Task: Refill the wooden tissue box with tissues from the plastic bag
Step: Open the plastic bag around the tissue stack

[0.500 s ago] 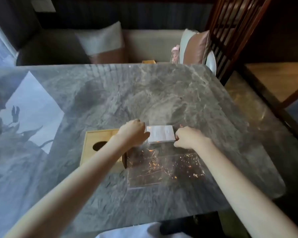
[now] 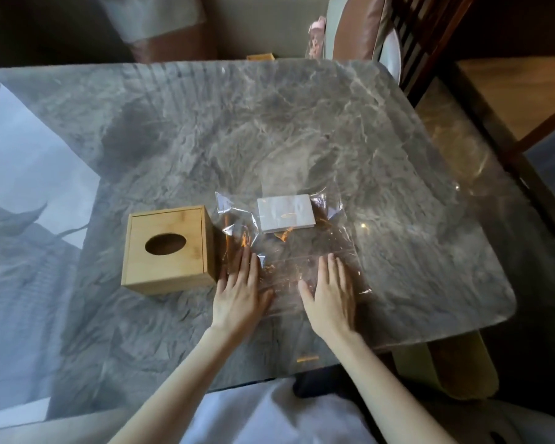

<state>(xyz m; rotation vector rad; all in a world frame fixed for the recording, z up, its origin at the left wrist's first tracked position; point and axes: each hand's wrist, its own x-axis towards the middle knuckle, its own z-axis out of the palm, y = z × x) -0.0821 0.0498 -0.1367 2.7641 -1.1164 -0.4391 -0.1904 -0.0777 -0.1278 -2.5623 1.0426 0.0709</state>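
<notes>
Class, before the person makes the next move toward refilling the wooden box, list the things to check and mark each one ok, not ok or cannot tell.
1. Tissue stack in sight and reachable: ok, it lies at the far end of the plastic bag.
2. Stack out of the bag: cannot tell, the clear film hides whether it is inside or on top.
3. Hands free: ok, left hand and right hand lie flat and open on the bag.
4. Wooden tissue box close by: ok, just left of the bag.
5. Box opened for loading: not ok, its lid looks closed.
6. Box empty: cannot tell, the oval slot is dark.
</notes>
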